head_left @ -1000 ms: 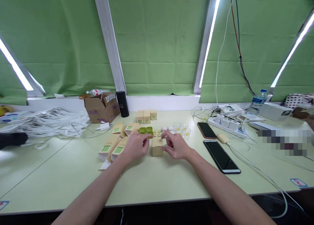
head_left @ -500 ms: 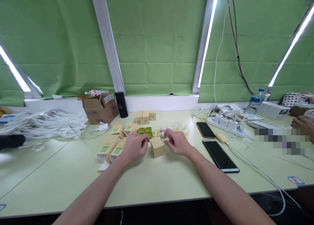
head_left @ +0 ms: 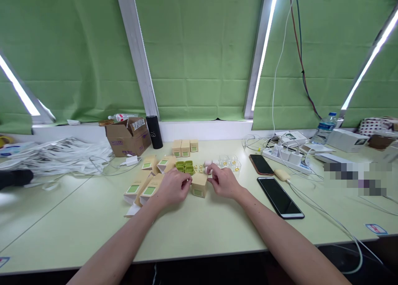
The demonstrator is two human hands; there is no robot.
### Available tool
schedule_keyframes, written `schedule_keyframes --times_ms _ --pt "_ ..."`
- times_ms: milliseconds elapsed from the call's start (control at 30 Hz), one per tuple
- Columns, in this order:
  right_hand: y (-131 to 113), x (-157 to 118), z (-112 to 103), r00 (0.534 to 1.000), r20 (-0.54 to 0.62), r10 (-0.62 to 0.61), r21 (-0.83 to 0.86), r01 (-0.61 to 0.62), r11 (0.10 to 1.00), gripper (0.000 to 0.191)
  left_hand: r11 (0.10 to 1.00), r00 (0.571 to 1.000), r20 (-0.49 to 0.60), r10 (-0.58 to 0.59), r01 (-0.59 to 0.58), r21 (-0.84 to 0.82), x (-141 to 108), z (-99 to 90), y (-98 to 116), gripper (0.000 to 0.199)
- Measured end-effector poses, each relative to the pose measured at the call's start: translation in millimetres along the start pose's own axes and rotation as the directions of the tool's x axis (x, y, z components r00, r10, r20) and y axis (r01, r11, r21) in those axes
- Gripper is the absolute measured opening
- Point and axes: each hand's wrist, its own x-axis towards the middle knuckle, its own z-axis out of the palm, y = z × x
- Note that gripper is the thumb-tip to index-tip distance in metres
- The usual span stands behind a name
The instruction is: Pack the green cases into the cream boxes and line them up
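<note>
A small kraft cardboard box (head_left: pixel 199 187) stands upright on the table between my hands, its green-labelled side facing me. My left hand (head_left: pixel 174 186) has its fingers curled, the tips at the box's left edge. On the other side, the bent fingers and thumb of my right hand (head_left: pixel 224 181) touch the right edge. Behind the box are green square cups (head_left: pixel 184 167), tiny yellowish pieces (head_left: pixel 198 168), pinkish-white jars (head_left: pixel 211 164), partly hidden by my right hand, and clear containers with gold centres (head_left: pixel 229 162). Several open kraft boxes (head_left: pixel 149 189) lie left of my left hand.
Three closed kraft boxes (head_left: pixel 185 147) stand farther back. Two phones (head_left: pixel 280 197) and a power strip (head_left: pixel 287 157) with cables lie to the right. At the back left are a brown carton (head_left: pixel 127 140), a black cylinder (head_left: pixel 154 132) and a heap of white strips (head_left: pixel 59 156).
The small box has turned between my hands, so its green label now faces me. My hands have barely shifted. At the far right, another person's hand has gone out of view.
</note>
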Motion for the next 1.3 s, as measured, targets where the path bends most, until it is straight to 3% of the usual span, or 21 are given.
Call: schedule_keyframes --times_ms 233,400,600,700,867,1033,1300 --pt "-1.9 4.0 4.9 0.981 0.084 0.176 -0.181 -0.158 0.971 0.022 1.000 1.000 0.018 0.012 -0.012 -0.020 -0.1 -1.2 1.5 0.020" --pt "-1.8 4.9 2.7 0.954 0.189 0.233 -0.288 -0.173 0.942 0.026 0.999 0.995 -0.095 -0.029 0.033 0.039 2.8 -2.0 -1.1 0.023" --pt "-2.6 4.0 4.4 0.934 0.265 0.240 -0.330 -0.146 0.933 0.022 0.999 0.984 -0.169 -0.049 0.045 -0.028 8.5 -3.2 -1.4 0.021" --pt "-3.8 3.7 3.4 0.936 0.264 0.231 -0.318 -0.142 0.937 0.017 0.997 0.994 -0.111 -0.019 0.011 -0.070 10.4 -7.4 4.1 0.017" --pt "-3.5 3.9 0.3 0.928 0.316 0.199 -0.280 -0.109 0.954 0.007 0.999 0.998 0.051 0.030 -0.028 -0.036 15.3 -14.4 18.4 0.047" --pt "-1.2 7.9 -1.0 0.923 0.347 0.166 -0.256 -0.077 0.964 0.008 0.999 0.970 0.239 0.052 -0.050 -0.013 22.8 -14.5 32.2 0.058" --pt "2.3 -3.8 -2.3 0.940 0.330 0.086 -0.218 -0.013 0.976 0.007 0.990 0.941 0.318 0.113 -0.133 0.042 41.7 -21.8 30.5 0.051"
